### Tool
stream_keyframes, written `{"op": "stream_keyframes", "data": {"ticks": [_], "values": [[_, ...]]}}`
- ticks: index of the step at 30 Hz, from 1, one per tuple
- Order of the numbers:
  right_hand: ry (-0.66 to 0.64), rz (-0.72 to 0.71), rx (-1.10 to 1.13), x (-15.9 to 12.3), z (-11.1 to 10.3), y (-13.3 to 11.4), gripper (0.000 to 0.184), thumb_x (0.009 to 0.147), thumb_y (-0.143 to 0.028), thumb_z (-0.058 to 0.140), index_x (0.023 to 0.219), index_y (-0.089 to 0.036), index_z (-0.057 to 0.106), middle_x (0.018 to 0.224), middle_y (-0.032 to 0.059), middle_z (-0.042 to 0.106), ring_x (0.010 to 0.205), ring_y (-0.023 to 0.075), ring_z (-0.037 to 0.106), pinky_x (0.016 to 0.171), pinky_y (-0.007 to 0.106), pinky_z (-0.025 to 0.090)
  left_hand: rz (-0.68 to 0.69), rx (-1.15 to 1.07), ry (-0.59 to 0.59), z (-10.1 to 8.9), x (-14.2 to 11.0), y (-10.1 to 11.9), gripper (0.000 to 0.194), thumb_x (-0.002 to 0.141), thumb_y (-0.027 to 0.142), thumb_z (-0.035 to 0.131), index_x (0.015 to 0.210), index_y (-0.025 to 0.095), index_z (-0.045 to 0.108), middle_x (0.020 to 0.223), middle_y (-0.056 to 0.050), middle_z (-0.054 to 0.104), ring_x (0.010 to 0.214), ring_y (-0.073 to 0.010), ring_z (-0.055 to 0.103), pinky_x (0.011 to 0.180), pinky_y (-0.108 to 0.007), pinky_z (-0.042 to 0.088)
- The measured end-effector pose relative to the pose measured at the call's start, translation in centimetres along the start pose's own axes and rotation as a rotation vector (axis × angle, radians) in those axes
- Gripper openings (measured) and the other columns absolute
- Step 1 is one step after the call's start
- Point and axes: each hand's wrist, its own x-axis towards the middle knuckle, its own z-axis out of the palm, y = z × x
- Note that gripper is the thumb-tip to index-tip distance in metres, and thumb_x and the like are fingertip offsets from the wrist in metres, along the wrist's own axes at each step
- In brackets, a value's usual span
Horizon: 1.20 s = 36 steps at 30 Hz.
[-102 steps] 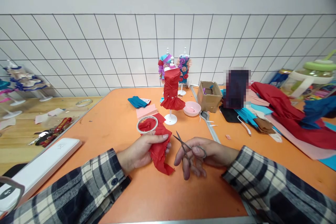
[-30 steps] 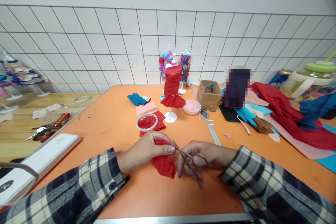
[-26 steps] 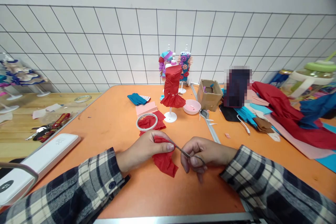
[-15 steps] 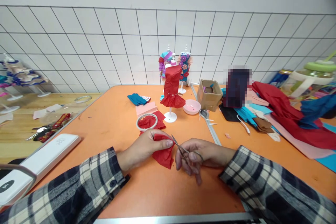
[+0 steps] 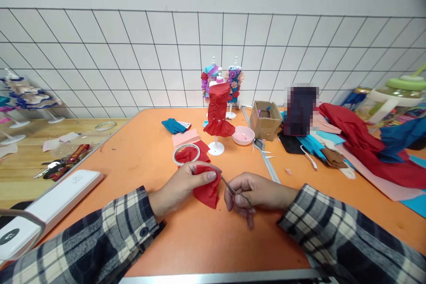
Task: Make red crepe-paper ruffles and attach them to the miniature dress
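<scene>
Pinched between the thumb and fingers of my left hand (image 5: 186,184) is a piece of red crepe paper (image 5: 208,193), its lower part hanging over the orange table. My right hand (image 5: 254,193) holds small scissors (image 5: 229,187), thumb in a handle loop. The blades point up and left and reach the paper's right edge by my left fingertips; they look nearly closed. Beyond my hands stands a mini dress form (image 5: 218,102) in a red crepe dress with a ruffled hem. A tape roll (image 5: 175,158) lies over red paper just past my left hand.
Two more dress forms (image 5: 234,82) stand behind the red one. A pink bowl (image 5: 242,136) and cardboard box (image 5: 266,122) sit to their right. Crepe sheets (image 5: 359,151) and a lidded jug (image 5: 396,97) crowd the right side. A white power bank (image 5: 63,204) lies at left.
The scissor blades have come together at the paper's edge. My right hand has shifted slightly, and the red paper has turned a little in my left fingers.
</scene>
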Motion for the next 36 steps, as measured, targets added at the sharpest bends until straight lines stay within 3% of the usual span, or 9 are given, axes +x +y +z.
{"op": "stream_keyframes", "data": {"ticks": [7,15,21,26,31,36], "values": [[-0.078,0.022,0.071,-0.15,0.05,0.28,0.054,0.076,-0.054,0.071,0.104,-0.008,0.064,0.078,0.0027,0.059,0.053,0.0055,0.052,0.045,0.018,0.053,-0.024,0.074,-0.063,0.17,-0.01,-0.32,0.035,0.065,0.045,0.082,0.071,0.013,0.07,0.062,-0.002,0.065,0.058,-0.0117,0.053,0.056,-0.024,0.039],[-0.035,-0.01,0.008,-0.08,0.21,-0.07,0.046,0.076,-0.052,0.072,0.087,-0.008,0.064,0.057,-0.0054,0.048,0.047,0.0043,0.044,0.045,0.019,0.053,0.029,0.139,-0.008,0.04,-0.06,-0.37,0.043,0.062,0.052,0.082,0.073,0.012,0.068,0.064,-0.002,0.064,0.058,-0.0119,0.053,0.054,-0.024,0.039],[-0.072,0.012,0.045,-0.18,0.04,0.03,0.053,0.076,-0.056,0.07,0.097,-0.008,0.066,0.067,-0.0013,0.053,0.053,0.0059,0.05,0.045,0.018,0.053,-0.013,0.163,-0.067,0.3,-0.12,-0.07,0.044,0.061,0.053,0.082,0.07,0.013,0.068,0.063,-0.002,0.065,0.058,-0.0117,0.053,0.055,-0.024,0.039],[-0.007,0.014,-0.051,-0.38,-0.06,-0.24,0.042,0.078,-0.048,0.072,0.089,-0.008,0.067,0.056,-0.0052,0.048,0.044,0.0035,0.045,0.043,0.016,0.05,0.014,0.154,-0.03,0.22,-0.05,-0.21,0.045,0.059,0.053,0.083,0.072,0.012,0.07,0.065,-0.003,0.066,0.057,-0.0119,0.053,0.053,-0.024,0.038],[-0.074,0.019,0.022,-0.3,-0.1,-0.03,0.051,0.077,-0.053,0.071,0.1,-0.007,0.067,0.066,-0.0006,0.055,0.052,0.0067,0.052,0.043,0.017,0.051,-0.012,0.172,-0.08,0.1,-0.14,-0.29,0.042,0.062,0.051,0.082,0.072,0.012,0.07,0.071,-0.006,0.069,0.063,-0.0146,0.057,0.059,-0.026,0.043],[-0.004,-0.016,0.037,-0.41,-0.23,-0.15,0.041,0.078,-0.047,0.071,0.09,-0.008,0.067,0.056,-0.0047,0.048,0.048,0.0051,0.045,0.042,0.017,0.051,0.026,0.097,-0.056,-0.05,-0.12,-0.26,0.039,0.065,0.048,0.082,0.078,0.013,0.072,0.066,-0.003,0.065,0.058,-0.0115,0.052,0.055,-0.023,0.039]]}}
